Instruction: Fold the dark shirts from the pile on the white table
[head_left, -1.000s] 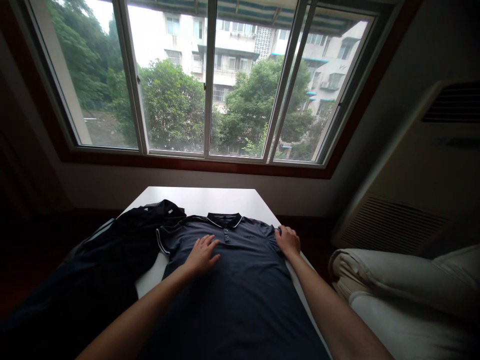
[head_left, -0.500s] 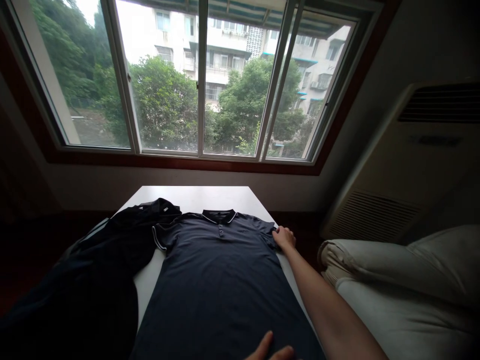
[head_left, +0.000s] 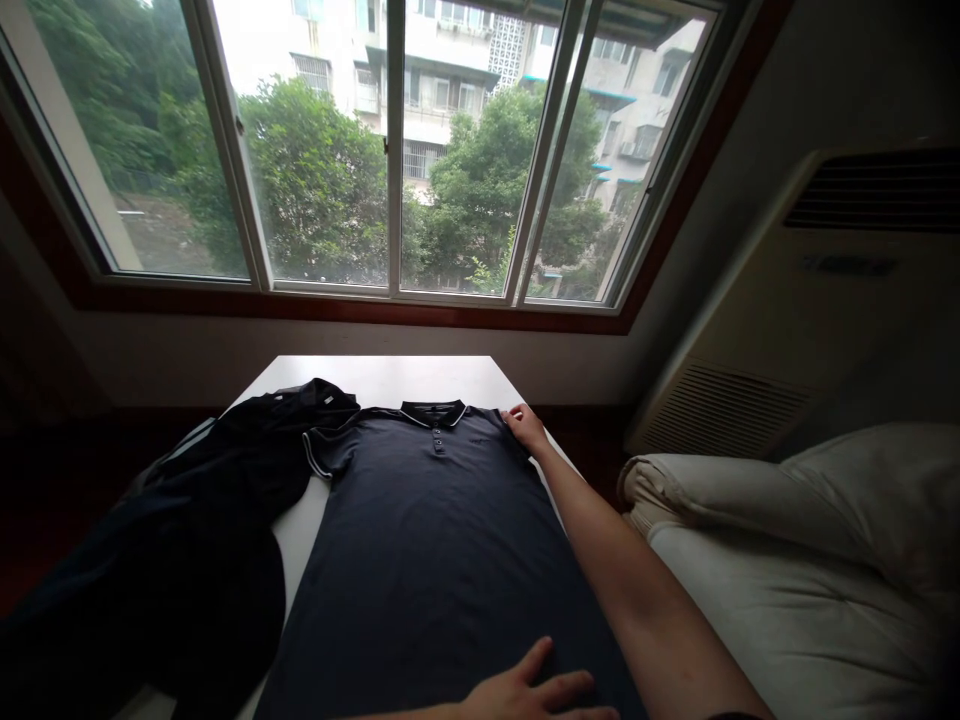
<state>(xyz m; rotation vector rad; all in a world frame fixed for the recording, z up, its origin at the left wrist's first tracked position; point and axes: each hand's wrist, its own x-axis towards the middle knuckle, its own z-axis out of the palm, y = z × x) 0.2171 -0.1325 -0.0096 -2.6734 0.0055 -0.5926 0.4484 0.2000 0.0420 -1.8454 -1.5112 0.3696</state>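
Note:
A dark navy polo shirt [head_left: 442, 530] lies face up, its black white-edged collar [head_left: 433, 412] toward the window. At its shoulder on the right side, my right hand [head_left: 525, 430] has its fingers closed on the cloth; the sleeve there is tucked in or hidden by the hand. The opposite short sleeve [head_left: 321, 455], with white trim, lies spread out. Low in the view, my left hand [head_left: 534, 692] rests on the shirt's lower front with its fingers spread, partly cut off by the bottom edge.
A white table [head_left: 382, 376] carries the shirt. Dark clothes with pale stripes [head_left: 202, 540] are heaped on its left side and hang over. At right are a pale padded seat [head_left: 750, 560] and a vented floor unit [head_left: 720, 390]. A window [head_left: 397, 200] is ahead.
My right hand has moved left with the sleeve, bringing it in toward the shoulder. My left hand has come further into view over the shirt's lower front. The view has tilted down slightly.

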